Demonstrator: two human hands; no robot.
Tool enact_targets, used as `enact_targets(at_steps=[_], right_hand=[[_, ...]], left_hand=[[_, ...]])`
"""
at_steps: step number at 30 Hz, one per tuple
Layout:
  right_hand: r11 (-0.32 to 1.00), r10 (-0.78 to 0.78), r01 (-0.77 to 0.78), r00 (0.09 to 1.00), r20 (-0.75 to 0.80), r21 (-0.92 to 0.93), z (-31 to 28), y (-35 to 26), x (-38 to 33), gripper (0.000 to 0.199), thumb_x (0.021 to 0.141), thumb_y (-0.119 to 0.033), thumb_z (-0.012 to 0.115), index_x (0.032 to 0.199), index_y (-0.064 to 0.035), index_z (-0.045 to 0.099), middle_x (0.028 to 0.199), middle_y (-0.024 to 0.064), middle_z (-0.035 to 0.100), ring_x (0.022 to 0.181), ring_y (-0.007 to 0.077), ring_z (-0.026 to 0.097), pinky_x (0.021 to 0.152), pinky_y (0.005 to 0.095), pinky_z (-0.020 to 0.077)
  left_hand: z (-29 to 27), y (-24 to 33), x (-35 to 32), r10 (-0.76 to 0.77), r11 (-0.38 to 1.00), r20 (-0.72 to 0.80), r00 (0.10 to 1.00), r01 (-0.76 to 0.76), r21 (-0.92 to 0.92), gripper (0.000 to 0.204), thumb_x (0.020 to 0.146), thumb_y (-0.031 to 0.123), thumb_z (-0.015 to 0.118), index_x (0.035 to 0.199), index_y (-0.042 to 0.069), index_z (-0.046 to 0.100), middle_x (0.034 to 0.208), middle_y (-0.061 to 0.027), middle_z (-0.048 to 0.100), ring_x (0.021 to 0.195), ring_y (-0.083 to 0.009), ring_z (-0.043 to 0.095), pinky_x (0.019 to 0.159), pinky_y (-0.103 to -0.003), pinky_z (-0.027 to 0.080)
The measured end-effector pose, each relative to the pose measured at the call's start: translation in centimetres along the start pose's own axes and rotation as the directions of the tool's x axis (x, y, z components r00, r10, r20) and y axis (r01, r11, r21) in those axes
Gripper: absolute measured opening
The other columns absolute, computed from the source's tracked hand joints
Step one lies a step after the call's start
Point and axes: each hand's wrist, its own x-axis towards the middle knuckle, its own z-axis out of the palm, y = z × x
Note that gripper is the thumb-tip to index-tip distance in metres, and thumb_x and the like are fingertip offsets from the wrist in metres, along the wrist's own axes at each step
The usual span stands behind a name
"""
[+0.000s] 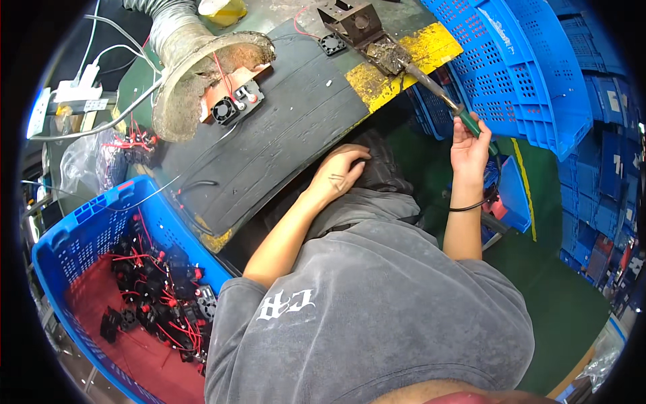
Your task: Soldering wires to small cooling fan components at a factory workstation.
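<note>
My right hand grips the green handle of a soldering iron. Its tip rests on a crusted brown metal stand at the far edge of the bench. My left hand lies loosely on my dark trousers just below the bench edge and holds nothing. A small black fan with red wires sits on a copper-coloured plate under the mouth of a grey extraction hose. A second small fan lies near the stand.
A black rubber mat with yellow worn patches covers the bench. A blue crate at my left holds several black fans with red wires. Blue perforated crates are stacked at the right. A white power strip and cables lie far left.
</note>
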Motion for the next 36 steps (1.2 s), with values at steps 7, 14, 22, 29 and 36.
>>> enact_targets(at_steps=[7, 14, 22, 29, 36], right_hand=[[0.998, -0.039, 0.042, 0.998, 0.054, -0.051, -0.6, -0.8, 0.4, 0.030, 0.096, -0.022, 0.055, 0.109, 0.0045, 0.061, 0.099, 0.0188, 0.069, 0.088, 0.0271, 0.070, 0.077, 0.0316, 0.0611], [0.965, -0.148, 0.183, 0.971, 0.189, -0.186, -0.8, -0.3, -0.2, 0.038, 0.100, -0.028, 0.048, 0.115, 0.0057, 0.057, 0.099, 0.0204, 0.068, 0.085, 0.0274, 0.070, 0.074, 0.0337, 0.0608], [0.915, -0.102, 0.233, 0.924, 0.370, -0.330, -2.6, 0.0, -0.9, 0.045, 0.102, -0.028, 0.043, 0.125, 0.0091, 0.050, 0.099, 0.0220, 0.067, 0.081, 0.0283, 0.070, 0.069, 0.0342, 0.0598], [0.711, -0.223, 0.556, 0.759, 0.612, -0.431, -0.5, -2.2, -2.5, 0.041, 0.096, -0.020, 0.056, 0.123, 0.0116, 0.054, 0.102, 0.0240, 0.065, 0.086, 0.0311, 0.070, 0.071, 0.0353, 0.0603], [-0.079, -0.007, 0.979, 0.186, 0.983, -0.186, 2.1, -5.4, -2.6, 0.028, 0.078, -0.007, 0.073, 0.105, 0.0012, 0.070, 0.104, 0.0188, 0.066, 0.079, 0.0254, 0.069, 0.067, 0.0296, 0.0566]], left_hand=[[-1.9, -1.7, -5.0, -0.469, 0.861, -0.009, 0.883, 0.455, -0.229, 0.030, 0.093, 0.017, 0.055, 0.116, 0.000, 0.064, 0.111, -0.0139, 0.067, 0.105, -0.0225, 0.062, 0.095, -0.031, 0.045], [-3.4, -2.0, -7.7, -0.552, 0.822, -0.090, 0.829, 0.524, -0.223, 0.035, 0.096, 0.018, 0.056, 0.122, -0.003, 0.060, 0.116, -0.0128, 0.066, 0.109, -0.0180, 0.060, 0.097, -0.029, 0.044], [-3.5, -0.6, -8.0, -0.588, 0.804, -0.120, 0.800, 0.561, -0.198, 0.034, 0.093, 0.019, 0.056, 0.118, -0.003, 0.062, 0.108, -0.0144, 0.069, 0.095, -0.0201, 0.065, 0.089, -0.030, 0.048], [-2.3, 3.5, -4.5, -0.538, 0.836, 0.019, 0.843, 0.536, -0.120, 0.027, 0.093, 0.015, 0.057, 0.115, 0.000, 0.064, 0.102, -0.0127, 0.069, 0.096, -0.0184, 0.066, 0.087, -0.029, 0.049], [-1.0, 4.5, -1.0, -0.471, 0.878, 0.082, 0.878, 0.476, -0.047, 0.026, 0.093, 0.016, 0.058, 0.113, 0.001, 0.065, 0.097, -0.0123, 0.069, 0.092, -0.0185, 0.067, 0.083, -0.029, 0.050]])
